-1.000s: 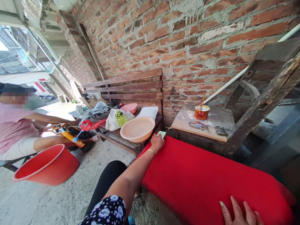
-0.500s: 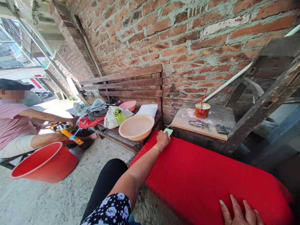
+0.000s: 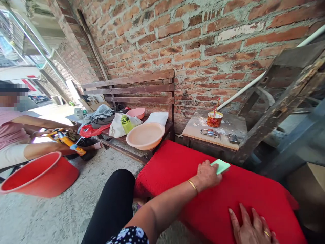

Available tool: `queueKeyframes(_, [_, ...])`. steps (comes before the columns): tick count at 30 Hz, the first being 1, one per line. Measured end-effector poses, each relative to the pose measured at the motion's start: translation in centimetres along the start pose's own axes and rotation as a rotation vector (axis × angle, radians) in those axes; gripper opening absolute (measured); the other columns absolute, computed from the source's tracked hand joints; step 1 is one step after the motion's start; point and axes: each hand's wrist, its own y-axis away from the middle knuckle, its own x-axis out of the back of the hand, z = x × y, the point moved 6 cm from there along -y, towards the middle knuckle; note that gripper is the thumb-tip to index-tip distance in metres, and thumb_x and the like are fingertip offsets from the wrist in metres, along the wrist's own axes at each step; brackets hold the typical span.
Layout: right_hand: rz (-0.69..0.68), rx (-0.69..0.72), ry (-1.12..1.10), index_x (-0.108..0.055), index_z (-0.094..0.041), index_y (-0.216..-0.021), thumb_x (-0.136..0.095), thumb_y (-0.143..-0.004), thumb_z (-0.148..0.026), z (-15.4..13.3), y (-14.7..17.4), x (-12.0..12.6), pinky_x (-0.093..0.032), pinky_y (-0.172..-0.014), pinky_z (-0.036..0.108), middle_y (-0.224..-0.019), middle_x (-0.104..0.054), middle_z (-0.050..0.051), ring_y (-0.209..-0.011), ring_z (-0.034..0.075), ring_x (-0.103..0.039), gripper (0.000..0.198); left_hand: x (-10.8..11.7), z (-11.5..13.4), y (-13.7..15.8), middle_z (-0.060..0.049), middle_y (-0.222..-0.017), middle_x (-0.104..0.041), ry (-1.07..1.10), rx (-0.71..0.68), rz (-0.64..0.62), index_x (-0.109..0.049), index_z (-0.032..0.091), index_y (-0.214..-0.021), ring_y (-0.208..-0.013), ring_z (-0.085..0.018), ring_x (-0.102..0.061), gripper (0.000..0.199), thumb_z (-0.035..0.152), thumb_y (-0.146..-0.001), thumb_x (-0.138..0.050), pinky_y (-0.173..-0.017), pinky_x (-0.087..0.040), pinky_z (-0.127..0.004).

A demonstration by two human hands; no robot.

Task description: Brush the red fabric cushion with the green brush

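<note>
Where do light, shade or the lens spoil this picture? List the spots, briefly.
Head view: ground beyond the seated person glares almost white; head view, lower right: the box sinks into shadow; head view, left edge: the tub looks stretched, likely by the lens; head view, right of centre: the red cloth shows little texture around the left hand.

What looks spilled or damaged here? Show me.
Pale residue is scattered around the red tin on the small table, as if spilled; I can't tell what it is. The wooden beam at right looks worn, its surface rough. The red cloth shows no obvious damage.
</note>
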Motion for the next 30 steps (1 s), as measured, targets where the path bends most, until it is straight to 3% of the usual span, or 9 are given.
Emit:
queueKeyframes(5, [-0.062,-0.034,0.080,-0.062,-0.011,-0.132,-0.022,-0.101,-0.047,-0.5,0.0,0.5,-0.041,-0.098,0.051,-0.133,-0.056,0.023,-0.118,0.038,-0.054,0.063,5.1,-12.0,2.8,-0.015,-0.120,-0.058,-0.139,0.421,0.131,-0.054,0.024,-0.133,-0.109,-0.029,-0.058,0.046,0.039,-0.091,-0.046,-0.088,-0.047,-0.040])
queueKeyframes(8, [-0.064,-0.038,0.086,-0.061,-0.011,-0.133,-0.027,-0.101,-0.047,-0.6,0.1,0.4,-0.040,-0.099,0.050,-0.136,-0.054,0.023,-0.121,0.038,-0.052,0.059,5.6,-15.4,3.7,-0.017,-0.123,-0.057,-0.180,0.559,0.116,-0.054,0.021,-0.132,-0.113,-0.030,-0.056,0.044,0.037,-0.091,-0.046,-0.090,-0.046,-0.040])
queueKeyframes(11, [-0.060,-0.041,0.098,-0.062,-0.012,-0.132,-0.028,-0.101,-0.046,-0.5,0.2,0.3,-0.041,-0.099,0.050,-0.135,-0.055,0.022,-0.120,0.038,-0.053,0.057,3.3,-11.8,4.1,-0.017,-0.125,-0.056,-0.156,0.479,0.061,-0.054,0.021,-0.132,-0.114,-0.030,-0.056,0.045,0.037,-0.090,-0.049,-0.091,-0.046,-0.041])
queueKeyframes(16, [-0.073,-0.012,0.096,-0.065,-0.012,-0.128,-0.032,-0.098,-0.043,0.0,0.4,-0.6,-0.042,-0.099,0.051,-0.132,-0.059,0.021,-0.119,0.037,-0.054,0.054,-2.6,2.2,5.0,-0.016,-0.128,-0.054,-0.022,-0.038,-0.032,-0.053,0.024,-0.134,-0.115,-0.033,-0.053,0.054,0.049,-0.086,-0.053,-0.097,-0.044,-0.048])
queueKeyframes(19, [-0.093,-0.020,0.062,-0.066,-0.012,-0.126,-0.038,-0.097,-0.041,0.1,0.2,-1.5,-0.041,-0.100,0.053,-0.131,-0.059,0.022,-0.118,0.037,-0.055,0.050,-3.2,4.5,5.0,-0.014,-0.125,-0.055,0.029,-0.179,-0.038,-0.052,0.028,-0.135,-0.112,-0.032,-0.055,0.054,0.051,-0.087,-0.051,-0.097,-0.044,-0.048])
queueKeyframes(21, [-0.120,-0.052,0.051,-0.063,-0.011,-0.131,-0.044,-0.097,-0.044,0.0,0.1,-1.6,-0.039,-0.101,0.054,-0.133,-0.057,0.023,-0.121,0.040,-0.054,0.051,-1.5,1.4,5.1,-0.014,-0.123,-0.057,0.007,-0.065,-0.025,-0.052,0.029,-0.137,-0.109,-0.030,-0.057,0.054,0.047,-0.087,-0.052,-0.093,-0.046,-0.044])
queueKeyframes(26, [-0.296,-0.174,-0.050,-0.062,-0.019,-0.134,-0.051,-0.096,-0.048,-0.6,0.1,-0.6,-0.032,-0.109,0.055,-0.143,-0.051,0.020,-0.133,0.039,-0.045,0.049,3.6,-12.3,6.5,-0.018,-0.120,-0.059,-0.163,0.367,0.055,-0.049,0.019,-0.141,-0.105,-0.029,-0.061,0.051,0.036,-0.095,-0.039,-0.085,-0.047,-0.038])
queueKeyframes(28, [-0.340,-0.244,-0.136,-0.059,-0.023,-0.137,-0.049,-0.097,-0.050,-0.4,-0.1,-0.4,-0.029,-0.113,0.055,-0.148,-0.047,0.017,-0.138,0.037,-0.040,0.050,3.0,-16.0,6.1,-0.019,-0.116,-0.059,-0.218,0.451,0.031,-0.048,0.019,-0.142,-0.101,-0.032,-0.063,0.054,0.042,-0.097,-0.031,-0.078,-0.049,-0.040])
queueKeyframes(30, [-0.366,-0.310,-0.224,-0.057,-0.026,-0.139,-0.049,-0.096,-0.053,0.0,-0.2,-0.3,-0.027,-0.115,0.054,-0.152,-0.043,0.015,-0.141,0.035,-0.036,0.051,1.4,-16.5,5.5,-0.017,-0.109,-0.061,-0.271,0.411,0.049,-0.051,0.021,-0.140,-0.097,-0.033,-0.064,0.055,0.046,-0.097,-0.028,-0.076,-0.049,-0.041])
